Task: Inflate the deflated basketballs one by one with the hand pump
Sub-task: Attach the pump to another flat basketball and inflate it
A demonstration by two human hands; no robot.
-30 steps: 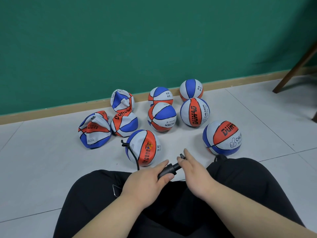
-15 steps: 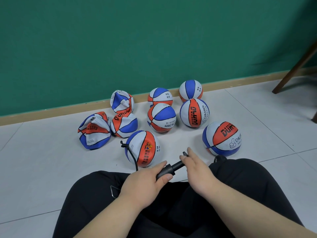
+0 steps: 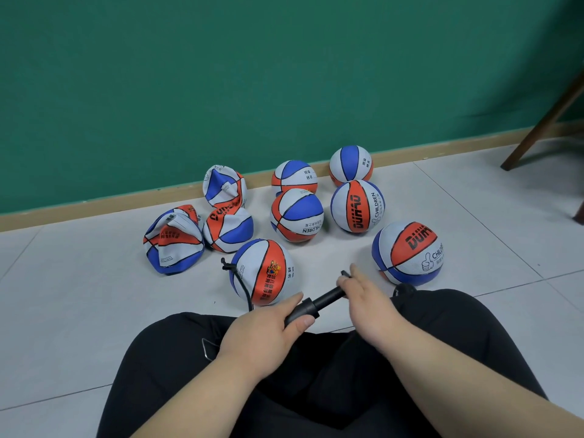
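While the left hand (image 3: 265, 336) grips the barrel of the hand pump (image 3: 311, 306) above the lap, the right hand (image 3: 369, 298) holds its handle end. The hose (image 3: 246, 294) runs up to the front basketball (image 3: 264, 273). Bare tile floor (image 3: 79, 311) lies open on the left. The other balls crowd toward the baseboard (image 3: 94, 210). Compared with a second ago, the handle is drawn slightly farther out.
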